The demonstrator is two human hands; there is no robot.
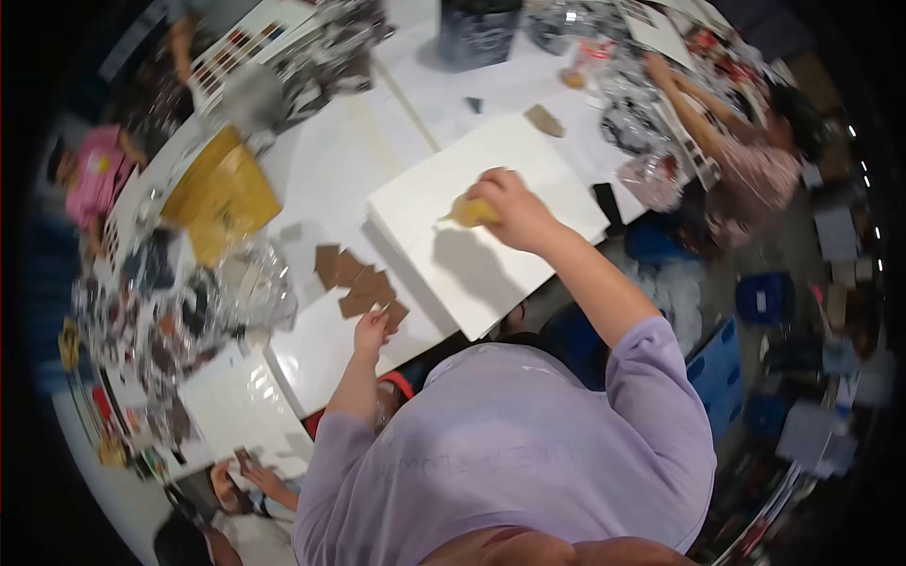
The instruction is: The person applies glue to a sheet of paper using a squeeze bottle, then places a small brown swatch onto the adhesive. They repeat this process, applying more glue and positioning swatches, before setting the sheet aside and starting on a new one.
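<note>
My right hand (510, 212) is wrapped round a yellow squeeze bottle (469, 211). The bottle is tilted, its narrow pale tip pointing left and down over a white board (415, 200). Below hand and bottle, a shadow falls on the board, which looks thick or stacked. On the left, my left hand (374, 330) pinches the edge of a brown square piece (394, 314) with thumb and fingers. Several more brown square pieces (357, 280) lie overlapping on the white table just beyond that hand.
A yellow bag (225, 193) and clear plastic bags (255, 278) lie on the left. A dark container (478, 36) stands at the far side. Another brown piece (545, 121) rests at the board's far corner. Co-workers sit right (746, 174), far left (94, 174) and lower left (245, 528).
</note>
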